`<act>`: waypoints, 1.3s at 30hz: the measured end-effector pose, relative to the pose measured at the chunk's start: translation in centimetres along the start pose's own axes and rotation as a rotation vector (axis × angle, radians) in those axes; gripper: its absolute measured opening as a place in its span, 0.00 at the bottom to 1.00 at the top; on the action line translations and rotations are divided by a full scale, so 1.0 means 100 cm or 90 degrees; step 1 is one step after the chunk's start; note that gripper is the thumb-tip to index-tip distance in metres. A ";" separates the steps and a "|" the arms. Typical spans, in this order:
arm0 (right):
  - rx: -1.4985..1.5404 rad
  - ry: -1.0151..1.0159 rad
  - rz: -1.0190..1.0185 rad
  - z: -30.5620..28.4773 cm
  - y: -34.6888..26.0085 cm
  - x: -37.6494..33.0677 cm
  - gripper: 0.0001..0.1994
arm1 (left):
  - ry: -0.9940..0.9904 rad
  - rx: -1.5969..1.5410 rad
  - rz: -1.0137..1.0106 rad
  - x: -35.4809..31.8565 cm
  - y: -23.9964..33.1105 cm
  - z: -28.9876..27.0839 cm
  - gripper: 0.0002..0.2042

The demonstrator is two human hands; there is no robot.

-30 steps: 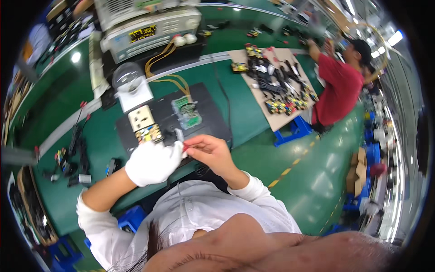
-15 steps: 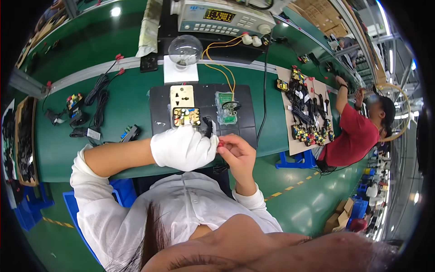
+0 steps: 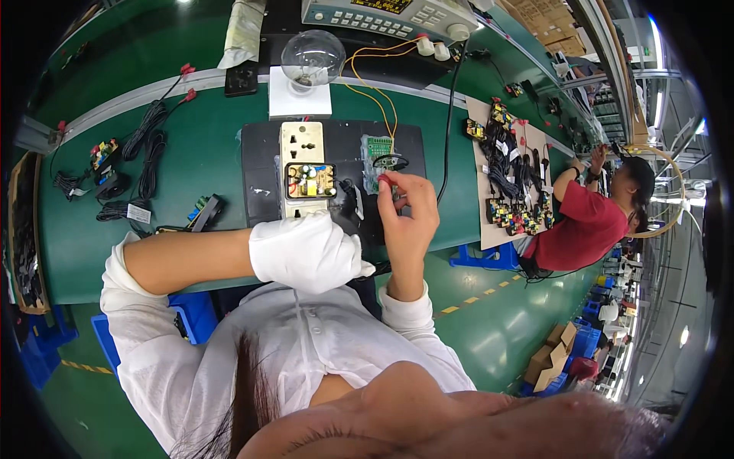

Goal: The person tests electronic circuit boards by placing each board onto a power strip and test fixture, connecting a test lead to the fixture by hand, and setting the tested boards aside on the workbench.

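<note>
My right hand (image 3: 410, 218) is bare and pinches a small red connector (image 3: 384, 179) at the near edge of a green circuit board (image 3: 379, 147). My left hand (image 3: 310, 254), in a white glove, is curled at the table's front edge; its fingers face away and what they hold is hidden. Just beyond it, an open power adapter (image 3: 310, 181) with bare components lies on a cream socket strip (image 3: 293, 137). Between the adapter and my right hand is a black plug-like piece (image 3: 348, 200) with a white label.
A glass bulb (image 3: 313, 57) stands on a white base behind the strip, near a bench power supply (image 3: 397, 19). Cables (image 3: 153, 164) and adapter boards lie left. Several wired boards (image 3: 520, 210) cover cardboard at right, where a co-worker in red (image 3: 581, 229) sits.
My right hand has moved away from the left glove, forward to the green board, carrying the red connector. The left hand stays by the table edge. The view has shifted slightly.
</note>
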State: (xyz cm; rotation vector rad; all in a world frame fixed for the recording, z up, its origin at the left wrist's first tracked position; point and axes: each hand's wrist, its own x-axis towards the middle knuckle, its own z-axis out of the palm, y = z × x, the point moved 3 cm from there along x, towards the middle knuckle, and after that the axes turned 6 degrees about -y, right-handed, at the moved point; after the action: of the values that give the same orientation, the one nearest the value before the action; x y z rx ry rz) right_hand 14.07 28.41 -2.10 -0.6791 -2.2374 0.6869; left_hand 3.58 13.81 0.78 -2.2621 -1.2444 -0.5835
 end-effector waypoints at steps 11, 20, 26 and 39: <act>-0.073 -0.002 0.085 0.014 0.003 0.004 0.10 | -0.105 -0.144 0.011 0.004 0.007 0.008 0.10; -0.092 -0.006 0.075 0.019 0.006 0.007 0.10 | -0.128 -0.183 0.106 0.004 0.012 0.017 0.18; -0.084 -0.016 0.074 0.019 0.006 0.008 0.11 | -0.137 -0.192 0.122 0.003 0.011 0.019 0.17; -0.098 -0.016 0.048 0.019 0.008 0.009 0.12 | -0.183 -0.208 0.141 -0.003 0.015 0.028 0.08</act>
State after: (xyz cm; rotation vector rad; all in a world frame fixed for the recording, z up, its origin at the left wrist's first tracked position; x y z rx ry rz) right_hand 12.31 28.98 -3.38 -0.8385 -2.3148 0.5658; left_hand 5.11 14.59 -1.87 -2.7926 -1.0629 -0.4127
